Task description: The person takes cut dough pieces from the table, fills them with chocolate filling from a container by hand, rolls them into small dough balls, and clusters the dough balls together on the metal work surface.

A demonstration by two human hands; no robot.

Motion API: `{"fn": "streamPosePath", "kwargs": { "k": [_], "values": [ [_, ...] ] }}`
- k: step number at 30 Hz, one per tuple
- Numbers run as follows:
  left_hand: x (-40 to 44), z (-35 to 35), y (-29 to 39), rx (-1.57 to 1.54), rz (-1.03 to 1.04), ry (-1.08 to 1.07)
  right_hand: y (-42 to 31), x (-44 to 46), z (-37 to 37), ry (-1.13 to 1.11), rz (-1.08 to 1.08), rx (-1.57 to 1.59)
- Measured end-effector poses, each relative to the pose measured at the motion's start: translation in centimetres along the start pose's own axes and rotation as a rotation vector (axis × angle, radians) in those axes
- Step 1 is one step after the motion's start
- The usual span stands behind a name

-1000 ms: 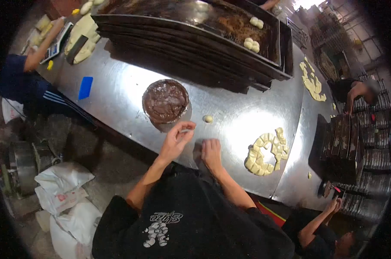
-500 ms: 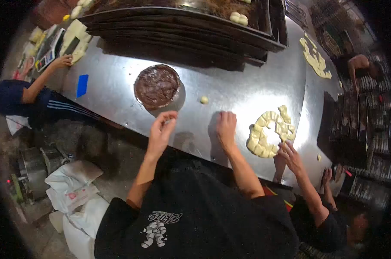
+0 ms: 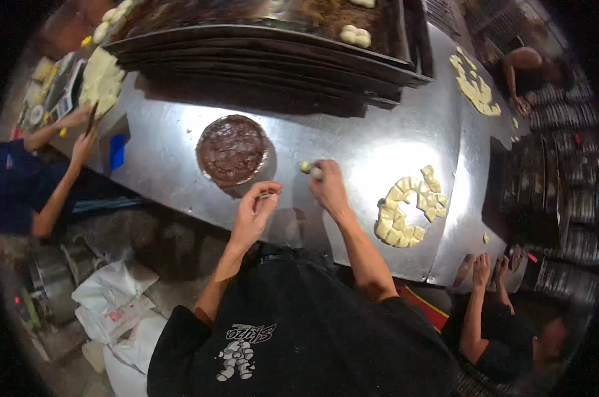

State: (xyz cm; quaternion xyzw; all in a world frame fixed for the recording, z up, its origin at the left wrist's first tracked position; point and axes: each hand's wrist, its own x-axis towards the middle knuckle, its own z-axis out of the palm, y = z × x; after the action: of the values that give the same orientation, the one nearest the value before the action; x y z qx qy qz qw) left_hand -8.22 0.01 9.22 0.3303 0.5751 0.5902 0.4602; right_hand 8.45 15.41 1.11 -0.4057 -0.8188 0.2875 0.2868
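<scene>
My right hand (image 3: 327,187) is over the steel table, its fingertips closed on a small pale dough ball (image 3: 317,173). Just to the left of that ball, a second dough ball (image 3: 305,167) sits on the metal. My left hand (image 3: 252,215) hovers by the near table edge with fingers curled toward the thumb; what lies between them, if anything, I cannot make out. Beyond it stands a round bowl of dark brown paste (image 3: 232,149). Flattened cut dough pieces (image 3: 402,221) lie in a broken ring to the right of my right hand.
A stack of dark baking trays (image 3: 260,73) stands along the far side, dough balls on top. At left a co-worker's hands (image 3: 84,142) work near a dough sheet (image 3: 101,79) and blue patch (image 3: 117,152). Another person's hand (image 3: 481,270) rests at the right edge. More dough (image 3: 475,86) lies far right.
My right hand has moved left and away from me, and a second dough ball now shows beside the first. My left hand has shifted slightly right. The right co-worker's hand has left the cut dough.
</scene>
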Motion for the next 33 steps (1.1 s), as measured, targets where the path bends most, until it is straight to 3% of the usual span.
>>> {"fn": "streamPosePath", "kwargs": {
  "k": [2, 8, 11, 15, 18, 21, 25, 28, 30, 31, 32, 33],
  "values": [
    [1.0, 0.3, 0.0, 0.048, 0.030, -0.002, 0.1, 1.1, -0.2, -0.099, -0.001, -0.027],
    [2.8, 1.8, -0.1, 0.122, 0.004, -0.099, 1.1, -3.7, -7.9, 0.199, 0.247, -0.236],
    [4.8, 5.8, -1.3, 0.198, 0.027, -0.458, 4.3, -8.4, -12.3, 0.383, 0.467, -0.384],
    [6.4, 12.2, -1.7, 0.272, 0.070, -0.706, 8.8, -12.0, -16.2, 0.469, 0.602, -0.462],
    [6.5, 15.6, -1.7, 0.221, 0.173, -0.796, 11.6, -11.3, -17.2, 0.511, 0.675, -0.359],
    [6.0, 16.3, 0.5, 0.256, 0.198, -0.857, 14.6, -9.4, -16.4, 0.504, 0.824, -0.040],
    [5.0, 14.3, 0.6, 0.215, 0.112, -0.810, 13.6, -7.6, -16.7, 0.464, 0.799, -0.138],
    [4.7, 11.5, -0.1, 0.191, 0.061, -0.707, 11.0, -8.4, -17.7, 0.228, 0.757, 0.023],
    [4.2, 10.6, -0.6, 0.180, 0.048, -0.633, 9.2, -9.0, -17.3, 0.386, 0.726, 0.466],
    [4.2, 10.3, -0.8, 0.164, 0.022, -0.624, 7.7, -8.7, -16.7, 0.419, 0.573, 0.609],
    [4.0, 10.0, -1.0, 0.151, -0.004, -0.616, 6.0, -8.4, -16.3, 0.391, 0.567, 0.615],
    [3.8, 10.1, -1.0, 0.152, -0.004, -0.589, 2.3, -7.1, -16.5, 0.317, 0.637, 0.861]
  ]
}}
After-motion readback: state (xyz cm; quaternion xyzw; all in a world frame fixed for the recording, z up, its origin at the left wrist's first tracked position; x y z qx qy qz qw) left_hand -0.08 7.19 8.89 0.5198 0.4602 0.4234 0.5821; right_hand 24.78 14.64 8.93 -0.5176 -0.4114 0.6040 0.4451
